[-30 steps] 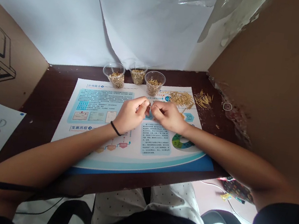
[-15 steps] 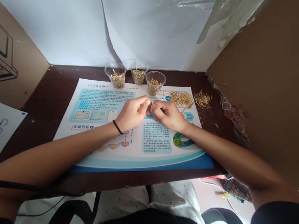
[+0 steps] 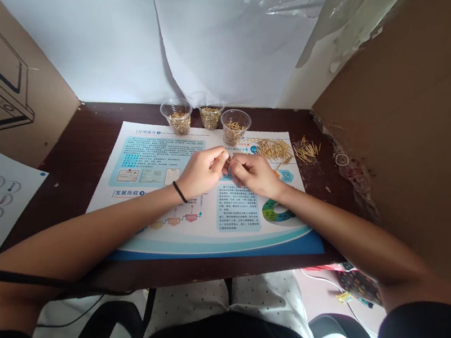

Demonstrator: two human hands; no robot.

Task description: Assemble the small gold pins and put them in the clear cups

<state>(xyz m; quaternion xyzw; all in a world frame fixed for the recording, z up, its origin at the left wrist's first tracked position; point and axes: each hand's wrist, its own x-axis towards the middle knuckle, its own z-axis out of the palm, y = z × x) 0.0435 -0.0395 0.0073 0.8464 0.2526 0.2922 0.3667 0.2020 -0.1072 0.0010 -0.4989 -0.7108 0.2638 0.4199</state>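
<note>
Above the printed sheet (image 3: 170,245), my left hand (image 3: 202,172) and my right hand (image 3: 257,175) meet fingertip to fingertip. Both are closed in a pinch. A small gold-coloured metal pin (image 3: 229,159) shows in the narrow space between them, mostly covered by the fingers. What else the right fingertips hold is too small to make out. Just beyond the right hand lies a pile of gold-coloured metal pins (image 3: 273,150), with a smaller group of pins (image 3: 307,150) on the wood beside it.
Behind the hands stand three clear plastic cups holding small gold-coloured parts: a left cup (image 3: 180,122), a middle cup (image 3: 210,117) and a right cup (image 3: 233,131). Cardboard walls (image 3: 419,137) flank the dark table (image 3: 102,109). Another printed sheet (image 3: 8,214) lies at left.
The view has shifted slightly, so the sheet and cups appear a little further right. Both hands stay pinched together at nearly the same spot, with only small finger movement.
</note>
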